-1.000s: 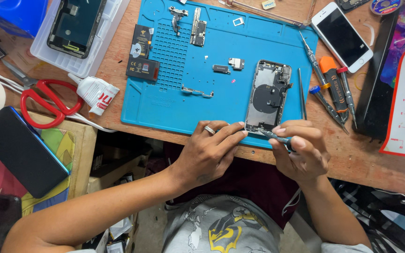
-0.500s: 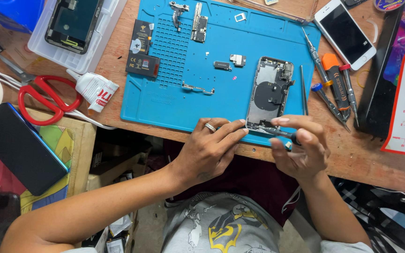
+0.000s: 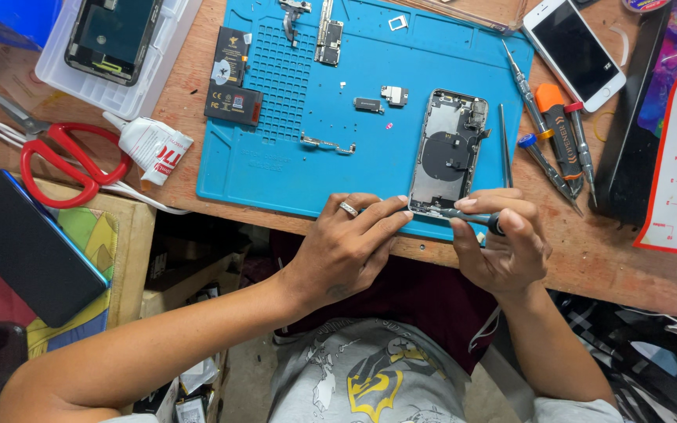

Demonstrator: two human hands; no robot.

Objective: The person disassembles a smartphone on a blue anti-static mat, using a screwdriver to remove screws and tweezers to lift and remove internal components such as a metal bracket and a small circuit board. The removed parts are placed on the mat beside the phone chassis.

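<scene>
An opened phone housing lies on a blue work mat, its inner parts facing up. My left hand, with a ring on one finger, rests at the mat's near edge, fingertips touching the housing's lower left corner. My right hand grips a small dark screwdriver, held level with its tip at the housing's bottom edge. Small loose phone parts lie on the mat beside the housing.
Several screwdrivers and a white phone lie right of the mat. A black battery sits at its left edge. Red scissors, a glue tube, a clear tray with a phone screen and a dark phone are at the left.
My right hand has shifted slightly and brought the screwdriver tip to the housing's bottom edge. My left hand has kept its hold on the lower corner.
</scene>
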